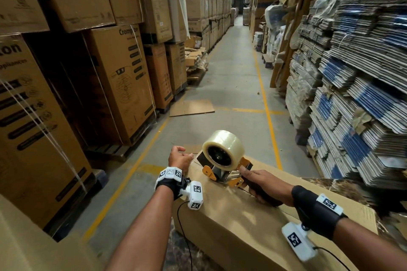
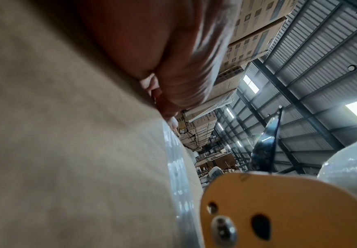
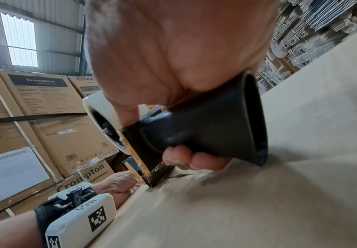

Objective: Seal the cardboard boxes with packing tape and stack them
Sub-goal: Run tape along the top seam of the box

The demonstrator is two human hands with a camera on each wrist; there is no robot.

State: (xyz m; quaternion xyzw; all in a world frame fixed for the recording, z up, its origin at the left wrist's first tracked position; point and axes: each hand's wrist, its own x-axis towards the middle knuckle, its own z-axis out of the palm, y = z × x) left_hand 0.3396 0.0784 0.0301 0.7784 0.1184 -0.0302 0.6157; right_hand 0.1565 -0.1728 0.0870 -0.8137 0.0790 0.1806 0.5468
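- The right hand is wrapped around the black handle of a tape dispenser, fingers curled under the handle and thumb over the top, as the right wrist view shows plainly.
- The dispenser sits on top of a long cardboard box near its far end, its orange side plates touching the cardboard and a roll of clear tape mounted on top.
- The left hand rests at the far left corner of the box, just beside the dispenser, fingers loosely curled over the edge; whether it pinches anything I cannot tell.
- In the left wrist view a shiny strip of tape lies flat along the box surface, running from the fingertips toward the dispenser's orange plate.
- The box lies across a warehouse aisle, with tall stacks of printed cartons on the left and piles of flattened cardboard on the right.
- A loose flat sheet of cardboard lies on the floor ahead.
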